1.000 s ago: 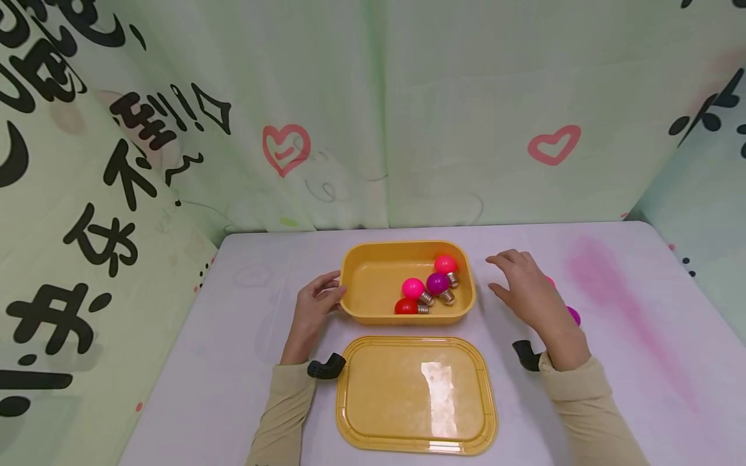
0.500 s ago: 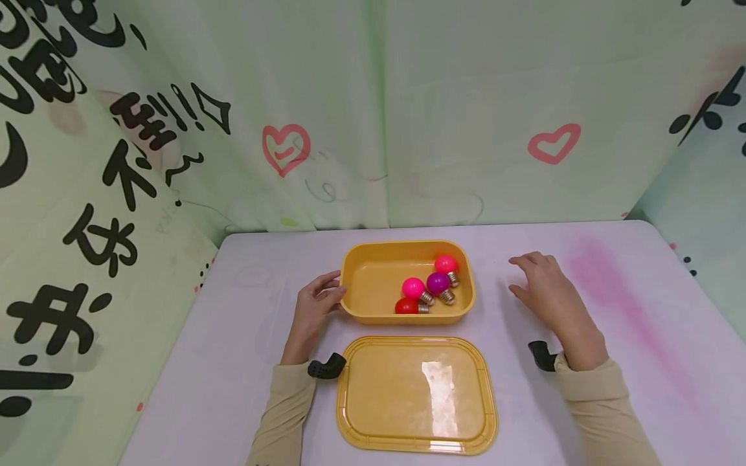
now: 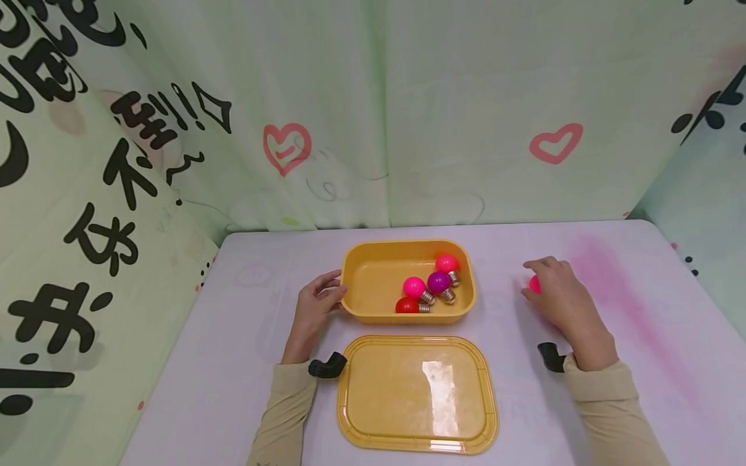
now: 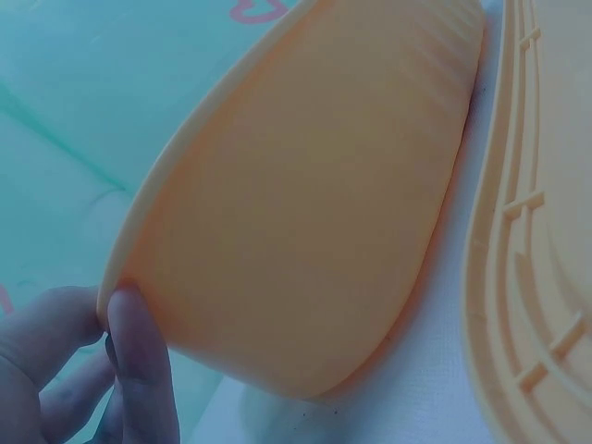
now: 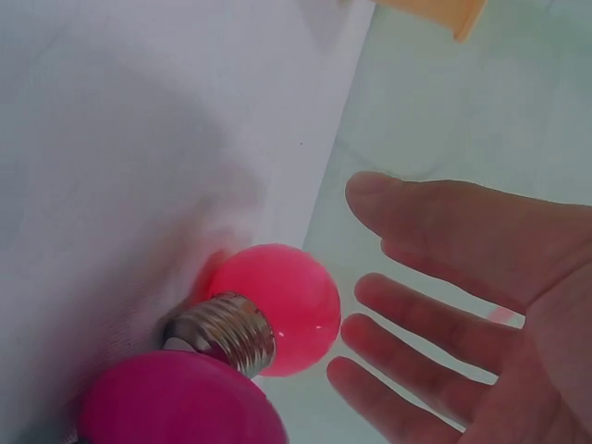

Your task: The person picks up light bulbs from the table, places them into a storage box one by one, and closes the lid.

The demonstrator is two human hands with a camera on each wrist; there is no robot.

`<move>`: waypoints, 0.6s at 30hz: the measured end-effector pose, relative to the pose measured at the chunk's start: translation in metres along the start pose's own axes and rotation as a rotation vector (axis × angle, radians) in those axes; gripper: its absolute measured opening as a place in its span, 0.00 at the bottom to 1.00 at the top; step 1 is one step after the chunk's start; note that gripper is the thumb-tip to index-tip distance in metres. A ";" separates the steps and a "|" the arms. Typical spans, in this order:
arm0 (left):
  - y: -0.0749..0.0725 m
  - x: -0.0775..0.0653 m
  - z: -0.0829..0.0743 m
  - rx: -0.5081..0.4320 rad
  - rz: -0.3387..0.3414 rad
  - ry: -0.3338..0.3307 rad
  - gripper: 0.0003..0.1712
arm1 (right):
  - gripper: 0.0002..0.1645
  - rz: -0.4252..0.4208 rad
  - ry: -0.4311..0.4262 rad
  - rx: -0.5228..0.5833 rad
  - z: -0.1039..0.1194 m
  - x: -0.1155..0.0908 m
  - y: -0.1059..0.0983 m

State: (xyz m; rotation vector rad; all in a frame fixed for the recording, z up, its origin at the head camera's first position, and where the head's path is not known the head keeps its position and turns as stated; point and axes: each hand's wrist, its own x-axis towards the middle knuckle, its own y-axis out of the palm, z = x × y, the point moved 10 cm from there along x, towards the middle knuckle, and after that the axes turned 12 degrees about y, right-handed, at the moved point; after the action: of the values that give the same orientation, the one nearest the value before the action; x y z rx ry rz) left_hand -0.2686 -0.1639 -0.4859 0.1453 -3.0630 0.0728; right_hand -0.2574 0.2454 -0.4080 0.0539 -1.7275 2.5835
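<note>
Four light bulbs [image 3: 438, 282] lay in the right half of the yellow bin [image 3: 367, 275] in the head view, with the yellow lid [image 3: 384, 391] flat on the counter [image 3: 262, 285], nearer me. My left hand [image 3: 315, 310] was at the bin's left end, my right hand [image 3: 564, 294] over a loose pink bulb [image 3: 534, 283] off to the right. The left wrist view showed thumb and fingers pinching the bin's rim; a hard pull there could, I judged, have tipped it and rolled its contents. In the right wrist view my fingers were spread, thumb well apart, holding nothing, with the pink bulb near the fingertips. A magenta bulb [image 5: 185, 402] sat by its metal base; closing crookedly on the smooth globe might have knocked the two together.
</note>
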 end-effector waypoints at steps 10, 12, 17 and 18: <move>0.002 0.000 -0.003 -0.040 0.023 0.032 0.23 | 0.24 0.011 0.023 -0.008 -0.010 0.001 0.004; 0.001 0.000 -0.003 -0.034 0.018 0.028 0.23 | 0.24 0.013 0.017 -0.008 -0.011 0.001 0.005; 0.001 0.000 -0.001 -0.022 0.012 0.018 0.24 | 0.23 0.025 0.009 -0.011 -0.012 0.002 0.008; 0.001 0.000 -0.001 -0.024 0.012 0.018 0.24 | 0.22 0.026 0.008 -0.011 -0.012 0.003 0.009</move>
State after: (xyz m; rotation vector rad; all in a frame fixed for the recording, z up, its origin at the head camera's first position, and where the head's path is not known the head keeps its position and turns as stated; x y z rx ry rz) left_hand -0.2683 -0.1632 -0.4849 0.1243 -3.0454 0.0374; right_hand -0.2606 0.2531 -0.4206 0.0215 -1.7509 2.5884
